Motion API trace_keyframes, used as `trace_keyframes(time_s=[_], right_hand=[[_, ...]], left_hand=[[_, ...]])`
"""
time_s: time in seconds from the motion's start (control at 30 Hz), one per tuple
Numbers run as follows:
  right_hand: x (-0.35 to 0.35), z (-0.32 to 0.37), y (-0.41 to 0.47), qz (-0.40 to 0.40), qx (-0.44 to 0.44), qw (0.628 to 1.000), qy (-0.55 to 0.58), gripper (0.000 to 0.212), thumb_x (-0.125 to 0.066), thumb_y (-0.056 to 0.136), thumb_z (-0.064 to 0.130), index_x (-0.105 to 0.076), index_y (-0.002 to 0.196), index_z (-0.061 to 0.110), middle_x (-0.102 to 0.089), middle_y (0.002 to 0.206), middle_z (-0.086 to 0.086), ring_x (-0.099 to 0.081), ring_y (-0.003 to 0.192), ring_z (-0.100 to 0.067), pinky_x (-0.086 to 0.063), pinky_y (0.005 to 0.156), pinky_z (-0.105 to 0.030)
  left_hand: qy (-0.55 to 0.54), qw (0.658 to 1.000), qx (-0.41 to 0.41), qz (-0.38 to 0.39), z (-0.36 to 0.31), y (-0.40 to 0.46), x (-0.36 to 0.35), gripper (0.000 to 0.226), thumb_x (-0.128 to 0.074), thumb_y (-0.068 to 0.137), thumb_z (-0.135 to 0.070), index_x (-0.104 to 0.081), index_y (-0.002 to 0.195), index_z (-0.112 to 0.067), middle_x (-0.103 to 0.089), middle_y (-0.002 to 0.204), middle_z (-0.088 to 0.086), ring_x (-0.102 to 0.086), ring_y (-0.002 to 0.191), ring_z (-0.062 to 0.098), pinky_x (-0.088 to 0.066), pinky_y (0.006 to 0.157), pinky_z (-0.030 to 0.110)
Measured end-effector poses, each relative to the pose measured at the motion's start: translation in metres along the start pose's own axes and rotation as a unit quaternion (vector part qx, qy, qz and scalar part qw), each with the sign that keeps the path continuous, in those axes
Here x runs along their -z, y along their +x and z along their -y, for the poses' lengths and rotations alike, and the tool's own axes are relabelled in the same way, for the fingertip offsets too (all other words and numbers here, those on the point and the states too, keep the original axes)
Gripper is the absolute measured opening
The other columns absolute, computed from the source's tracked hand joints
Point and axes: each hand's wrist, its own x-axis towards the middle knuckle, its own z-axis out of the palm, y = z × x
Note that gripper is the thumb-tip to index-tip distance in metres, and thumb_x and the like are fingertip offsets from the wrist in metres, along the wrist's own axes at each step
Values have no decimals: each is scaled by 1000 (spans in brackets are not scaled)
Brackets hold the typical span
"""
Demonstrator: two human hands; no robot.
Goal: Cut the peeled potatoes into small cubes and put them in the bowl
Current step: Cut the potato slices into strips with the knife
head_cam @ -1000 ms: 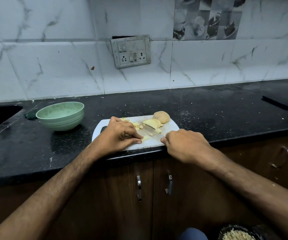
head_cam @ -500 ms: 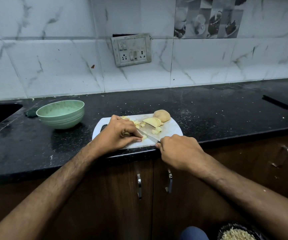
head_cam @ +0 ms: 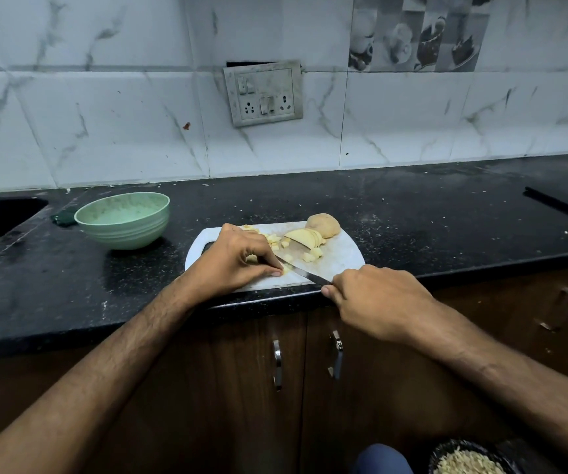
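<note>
Left hand (head_cam: 233, 265): your fingers pin a potato piece (head_cam: 286, 268) to the board (head_cam: 340, 260).
Right hand (head_cam: 376, 297): you grip the knife (head_cam: 301, 266) (blade beside your fingertips).
Bowl (head_cam: 123, 218): left of the board.

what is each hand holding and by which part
Right hand grips the steel-bladed knife by its hidden handle. Left hand pinches a pale yellow potato piece with its fingertips.

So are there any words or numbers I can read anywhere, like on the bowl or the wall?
No readable text anywhere.
Green bowl: plain, no label.
White cutting board: no writing visible.
Knife: no brand readable on the blade.
Switch and socket plate on the wall: only switches and holes, no markings legible.
Picture tile: shows cups and food, no words.
</note>
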Motion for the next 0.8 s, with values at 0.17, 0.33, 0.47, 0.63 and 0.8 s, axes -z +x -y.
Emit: trace_keyframes(time_s=[0.17,0.33,0.47,0.63,0.8], right_hand=[[-11,13,14,-16,4,1000,9,40,-25,105,47,-56,105,21,-63,109,-7,-59,97,-29,-36,71,-38],[5,-3,13,1,-9,1000,28,36,-26,104,50,-47,89,25,-58,97,-4,-55,89,-29,-35,72,-37],[10,-8,3,4,4,1000,14,38,-26,103,52,-42,80,26,-43,82,3,-46,80,-25,-34,70,-37],[3,-5,4,12,7,1000,11,40,-26,103,52,-40,75,26,-42,78,5,-45,76,-22,-33,67,-36],[5,-7,3,2,12,1000,4,40,-26,103,53,-43,79,26,-44,80,4,-44,75,-22,-34,67,-36]], left_hand=[[3,1000,-2,2,-3,1,2,10,-86,80,-27,-79,78,-20,-74,79,-15,-68,76,-1,-44,76,20],[-23,999,26,-13,-6,1,3,21,-90,75,-25,-74,84,-17,-72,72,-10,-69,71,4,-42,74,15],[-4,998,64,-29,-1,-2,1,39,-89,72,-43,-66,100,-29,-67,77,-13,-65,82,6,-34,90,28],[57,996,63,-11,4,-2,-1,35,-79,75,-57,-70,107,-44,-54,97,-16,-53,99,7,-26,88,32],[69,995,70,16,6,-3,-4,27,-68,79,-65,-72,99,-49,-55,104,-19,-49,105,3,-24,87,33]])
